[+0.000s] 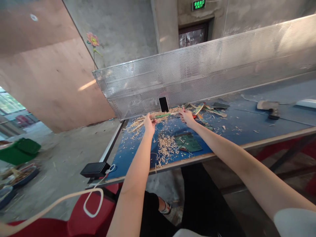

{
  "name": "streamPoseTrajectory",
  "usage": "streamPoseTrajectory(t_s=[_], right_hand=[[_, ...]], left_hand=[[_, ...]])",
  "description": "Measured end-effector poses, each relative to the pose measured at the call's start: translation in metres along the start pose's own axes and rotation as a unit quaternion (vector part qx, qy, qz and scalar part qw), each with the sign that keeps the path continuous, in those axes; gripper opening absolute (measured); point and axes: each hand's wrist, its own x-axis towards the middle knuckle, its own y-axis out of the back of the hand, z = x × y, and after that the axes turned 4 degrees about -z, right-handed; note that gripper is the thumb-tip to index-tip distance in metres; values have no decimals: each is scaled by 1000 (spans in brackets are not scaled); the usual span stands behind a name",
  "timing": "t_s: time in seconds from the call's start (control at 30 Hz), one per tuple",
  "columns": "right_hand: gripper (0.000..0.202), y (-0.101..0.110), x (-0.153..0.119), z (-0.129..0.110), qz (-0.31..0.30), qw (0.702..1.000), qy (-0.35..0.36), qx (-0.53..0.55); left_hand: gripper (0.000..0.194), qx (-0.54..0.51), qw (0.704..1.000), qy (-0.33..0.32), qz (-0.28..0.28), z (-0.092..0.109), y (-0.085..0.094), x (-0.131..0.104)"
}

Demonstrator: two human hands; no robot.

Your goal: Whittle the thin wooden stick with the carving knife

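Note:
A thin bamboo strip (163, 115), green along its middle and pale toward the right, lies almost level between my two hands above the blue tabletop. My left hand (149, 124) is closed around its left end. At the pale right end, my right hand (187, 117) is closed too; a small red bit shows by its fingers, but what it grips is too small to make out. Pale curled shavings (168, 146) are heaped below the hands. A dark green flat sheet (188, 142) lies near the front edge, sprinkled with shavings.
A phone (164, 104) leans on the perforated metal screen (197, 70) behind. Split strips (214, 111) lie right of my hands, with a cleaver (269, 108) farther right. A black box (95, 170) with a white cable sits at the table's left corner.

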Motion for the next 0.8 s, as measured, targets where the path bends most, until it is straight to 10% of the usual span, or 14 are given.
streamPoseTrajectory(t_s=[0.33,0.6,0.8], right_hand=[[50,-32,-27,-7,-280,946,74,-147],[30,-32,-28,-9,-296,939,71,-161],[38,-36,-29,-14,-320,882,230,-259]], left_hand=[[57,-16,998,-52,40,-2,13,0],[74,164,984,-60,-47,-11,14,0],[69,218,966,-93,-102,-12,12,-4]])
